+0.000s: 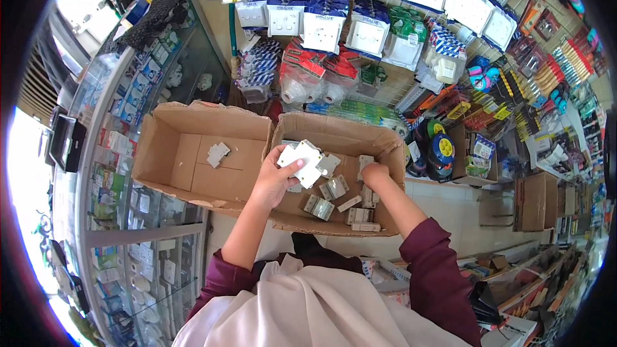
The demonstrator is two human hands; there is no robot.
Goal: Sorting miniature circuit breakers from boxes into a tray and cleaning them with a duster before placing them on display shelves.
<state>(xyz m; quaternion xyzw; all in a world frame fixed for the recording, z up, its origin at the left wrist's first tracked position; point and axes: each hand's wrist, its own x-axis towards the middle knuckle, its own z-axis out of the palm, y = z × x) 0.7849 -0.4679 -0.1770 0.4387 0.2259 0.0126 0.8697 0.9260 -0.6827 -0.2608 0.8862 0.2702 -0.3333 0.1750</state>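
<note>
My left hand (pixel 275 182) grips a white miniature circuit breaker (pixel 305 163), apparently more than one stacked together, with the thumb across its flat side. It is held above the right cardboard box (pixel 332 127). My right hand (pixel 376 174) reaches down into that box's right side, at a pale breaker (pixel 365 161); its fingertips are hidden, so its grip is unclear. Several more breakers lie loose in the box, among them a wider module (pixel 333 187) and another wide one (pixel 318 207). In the left cardboard box (pixel 166 173) lies a single white breaker (pixel 218 153).
A glass display cabinet (pixel 144 231) runs along the left. Packaged switches and sockets (pixel 321 29) hang on the wall rack behind the boxes. Cable reels (pixel 441 150) and a small carton (pixel 475 154) stand to the right. Wooden shelving (pixel 525 274) is at the lower right.
</note>
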